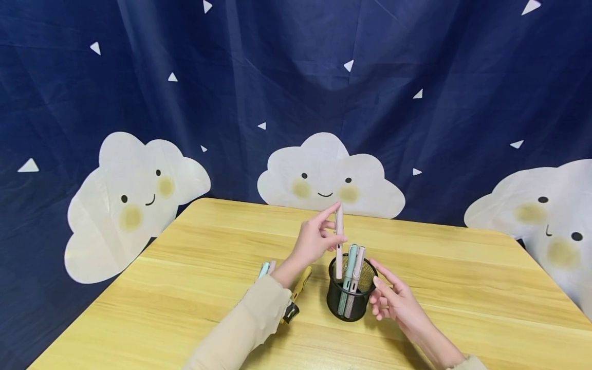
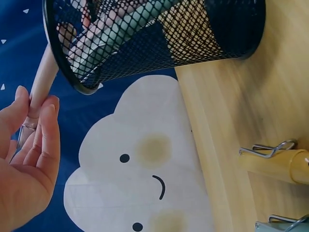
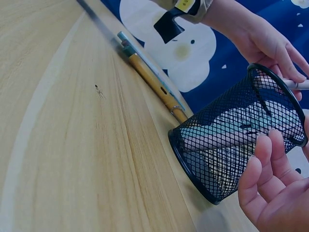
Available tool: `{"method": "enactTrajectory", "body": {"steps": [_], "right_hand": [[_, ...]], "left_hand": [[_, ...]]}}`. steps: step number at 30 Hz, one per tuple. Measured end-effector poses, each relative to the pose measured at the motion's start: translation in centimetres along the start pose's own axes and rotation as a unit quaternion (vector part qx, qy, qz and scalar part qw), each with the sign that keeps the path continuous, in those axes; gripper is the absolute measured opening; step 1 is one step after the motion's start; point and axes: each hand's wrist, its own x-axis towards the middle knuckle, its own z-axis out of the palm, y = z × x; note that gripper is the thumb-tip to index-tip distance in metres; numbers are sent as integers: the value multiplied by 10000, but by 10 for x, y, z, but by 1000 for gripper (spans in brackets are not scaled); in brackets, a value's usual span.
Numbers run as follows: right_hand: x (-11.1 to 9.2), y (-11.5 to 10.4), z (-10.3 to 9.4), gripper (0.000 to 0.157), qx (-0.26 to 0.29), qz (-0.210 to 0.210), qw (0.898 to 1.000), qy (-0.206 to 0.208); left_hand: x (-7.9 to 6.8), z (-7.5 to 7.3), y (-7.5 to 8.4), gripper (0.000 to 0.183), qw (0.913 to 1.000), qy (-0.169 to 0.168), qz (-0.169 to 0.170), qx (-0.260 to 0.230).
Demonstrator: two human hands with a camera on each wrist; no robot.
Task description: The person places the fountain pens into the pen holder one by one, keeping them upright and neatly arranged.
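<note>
Pinched in my left hand [image 1: 312,240] is a pale pink pen [image 1: 339,264], held upright with its lower end inside the mouth of a black mesh pen cup [image 1: 332,298]. The index fingertip rests on the pen's top end. Inside the cup stand a green pen [image 1: 350,267] and another pale pink pen [image 1: 357,270], both leaning. My right hand [image 1: 398,303] holds the cup's right side, thumb and index finger at the rim; in the right wrist view its other fingertips [image 3: 263,145] lie at the mesh wall.
A yellow pen [image 1: 302,281] lies on the wooden table [image 1: 208,308] left of the cup, partly hidden by the left sleeve. Beside it a light teal pen [image 1: 263,269] and a pinkish one show their ends. A dark blue cloud-patterned curtain [image 1: 296,77] hangs behind the table.
</note>
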Motion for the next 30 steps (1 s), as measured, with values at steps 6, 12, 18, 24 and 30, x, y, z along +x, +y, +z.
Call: {"method": "enactTrajectory", "body": {"steps": [6, 12, 18, 24, 30], "right_hand": [[0, 0, -1, 46, 43, 53, 10000, 16], [0, 0, -1, 45, 39, 49, 10000, 6], [0, 0, 0, 35, 27, -5, 10000, 22], [-1, 1, 0, 36, 14, 8, 10000, 52], [-1, 0, 1, 38, 8, 40, 10000, 63]], "left_hand": [[-2, 1, 1, 79, 9996, -103, 43, 264], [-3, 2, -3, 74, 9967, -158, 246, 763], [-3, 2, -7, 73, 9917, -188, 394, 1213], [-3, 4, -7, 72, 9908, -319, 320, 1274], [-4, 5, -9, 70, 9893, -427, 166, 1385]]}}
